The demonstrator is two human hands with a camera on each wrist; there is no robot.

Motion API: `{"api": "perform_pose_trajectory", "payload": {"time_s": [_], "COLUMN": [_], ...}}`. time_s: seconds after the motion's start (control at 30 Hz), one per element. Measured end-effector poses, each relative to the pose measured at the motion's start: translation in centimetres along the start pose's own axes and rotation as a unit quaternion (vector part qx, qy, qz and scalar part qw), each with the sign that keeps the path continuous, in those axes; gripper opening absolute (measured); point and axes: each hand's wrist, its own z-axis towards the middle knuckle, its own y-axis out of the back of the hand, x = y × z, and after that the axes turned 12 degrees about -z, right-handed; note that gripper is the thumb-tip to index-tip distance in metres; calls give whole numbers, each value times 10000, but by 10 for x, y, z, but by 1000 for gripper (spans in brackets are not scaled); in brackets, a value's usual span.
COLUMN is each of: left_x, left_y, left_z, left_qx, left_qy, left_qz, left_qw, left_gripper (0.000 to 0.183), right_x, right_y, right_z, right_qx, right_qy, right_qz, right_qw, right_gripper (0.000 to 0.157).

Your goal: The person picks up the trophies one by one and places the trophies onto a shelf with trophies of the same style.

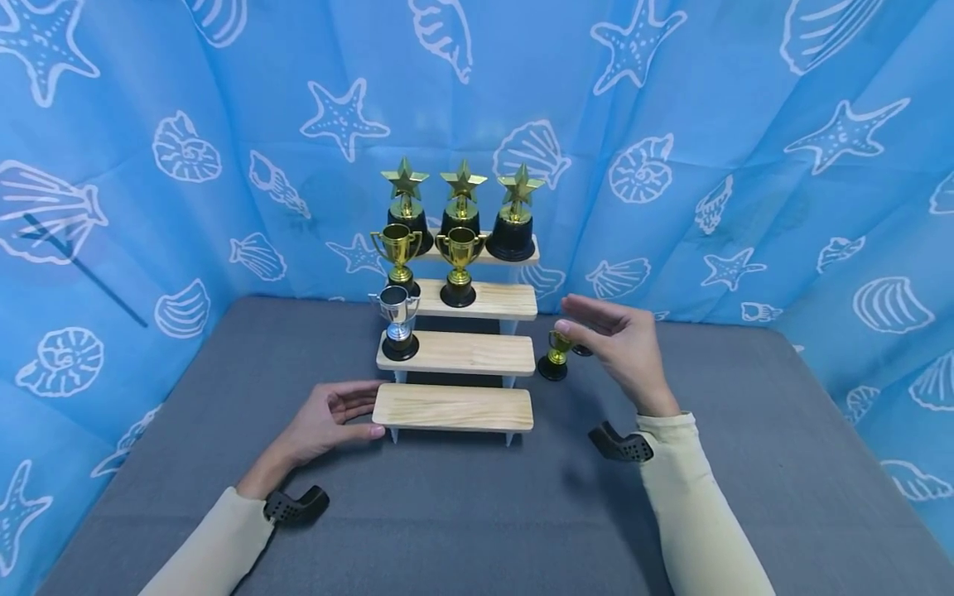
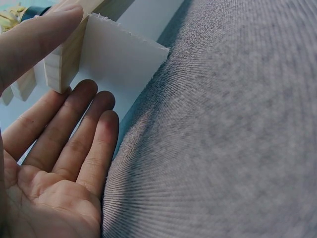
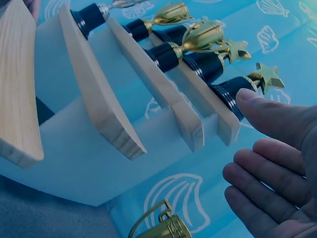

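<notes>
A tiered wooden stand (image 1: 452,407) rises in steps at the middle of the table. My left hand (image 1: 328,420) is at the left end of its lowest step, thumb in front and fingers extended; in the left wrist view a fingertip meets the board's edge. My right hand (image 1: 622,343), fingers extended and thumb apart, hovers by a gold trophy cup (image 1: 556,358) to the right of the stand. The thumb overlaps the cup's rim in the head view, while the right wrist view has the cup (image 3: 166,229) below the hand, outside its fingers. Another black base (image 1: 581,350) shows behind it, mostly hidden.
Three gold star trophies (image 1: 518,207) line the top step. Two gold cups (image 1: 460,248) occupy the step below, at its left and middle. A silver cup (image 1: 399,319) stands at the left of the third step. Behind hangs a blue shell-patterned curtain (image 1: 447,99); grey cloth (image 1: 477,513) covers the table.
</notes>
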Motion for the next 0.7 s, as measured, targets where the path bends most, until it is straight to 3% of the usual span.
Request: {"api": "perform_pose_trajectory", "payload": {"time_s": [0.47, 0.7], "left_x": [-1, -2], "left_y": [1, 0], "left_z": [-1, 0], "left_qx": [-9, -4], "left_qy": [1, 33], "left_qz": [64, 82], "left_qw": [10000, 10000], "left_gripper": [66, 66], "right_x": [-17, -32], "right_y": [10, 9], "right_z": [5, 8], "right_qx": [-336, -208], "right_qy": [-110, -318], "right_qz": [-77, -213], "right_qw": [9993, 9991], "right_gripper": [51, 58]}}
